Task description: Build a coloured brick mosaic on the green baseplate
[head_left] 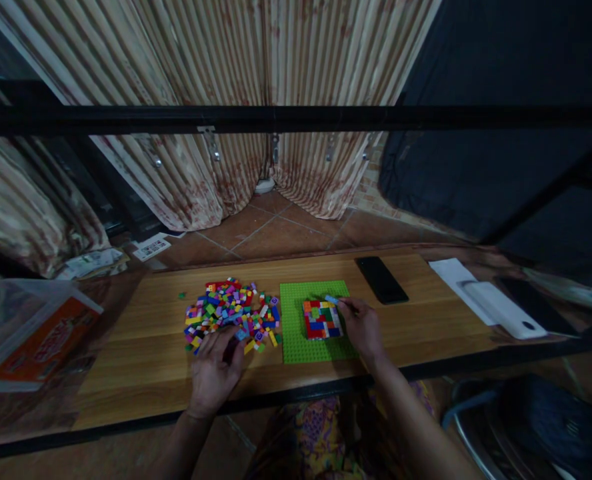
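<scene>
My right hand (363, 329) pinches a light blue toy brick (331, 299) at the back right corner of a block of joined bricks (321, 321). That block is red, white, blue and green on top and sits on a bright green studded baseplate (291, 347). Over the front of a loose heap of small coloured bricks (226, 307), my left hand (216, 365) is curled, thumb and forefinger closing around another light blue brick (241, 335). Its other fingers are partly hidden.
All this lies on a low wooden table (136, 360). A black phone (381, 280) lies behind and right of the baseplate. White paper (453, 283) and a white device (503, 310) are at the right end. A clear plastic box (31, 333) with an orange label stands left.
</scene>
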Demonstrator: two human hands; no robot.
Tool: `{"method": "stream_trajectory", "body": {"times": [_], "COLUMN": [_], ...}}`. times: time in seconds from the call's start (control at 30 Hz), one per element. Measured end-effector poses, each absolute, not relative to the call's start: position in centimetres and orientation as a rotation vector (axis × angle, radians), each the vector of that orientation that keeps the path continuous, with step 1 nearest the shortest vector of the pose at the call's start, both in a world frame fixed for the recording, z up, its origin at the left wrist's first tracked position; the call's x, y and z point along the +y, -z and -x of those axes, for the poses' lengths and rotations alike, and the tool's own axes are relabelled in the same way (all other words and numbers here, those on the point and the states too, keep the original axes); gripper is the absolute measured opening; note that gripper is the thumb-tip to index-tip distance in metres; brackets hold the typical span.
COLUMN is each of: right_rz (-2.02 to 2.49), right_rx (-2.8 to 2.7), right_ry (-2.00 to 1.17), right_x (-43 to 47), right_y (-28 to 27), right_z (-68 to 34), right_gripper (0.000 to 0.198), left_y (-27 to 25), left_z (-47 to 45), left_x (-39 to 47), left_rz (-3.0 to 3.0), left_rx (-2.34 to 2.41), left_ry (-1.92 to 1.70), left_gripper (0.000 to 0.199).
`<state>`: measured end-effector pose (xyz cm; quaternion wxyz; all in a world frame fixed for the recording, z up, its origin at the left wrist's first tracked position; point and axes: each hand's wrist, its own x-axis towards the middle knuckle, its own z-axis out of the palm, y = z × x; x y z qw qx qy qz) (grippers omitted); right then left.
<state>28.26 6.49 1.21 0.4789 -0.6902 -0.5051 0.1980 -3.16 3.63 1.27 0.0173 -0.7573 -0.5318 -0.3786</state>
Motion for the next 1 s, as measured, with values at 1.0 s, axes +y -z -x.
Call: {"method": "stream_trajectory", "body": {"times": [1.0], "right_rz": [1.88], "right_rx": [-1.492], "right_ry": [-0.22], "right_x": [3.1], "right_y": [-2.2], "right_z": [-25.2], "right_gripper": [0.026], "left_y": [-1.3], "left_z": [3.1], "left_x": [3.7], "left_rz": [2.37], "left_rx": [-1.706], "left_ry": [1.16], "left_gripper": [0.022]}}
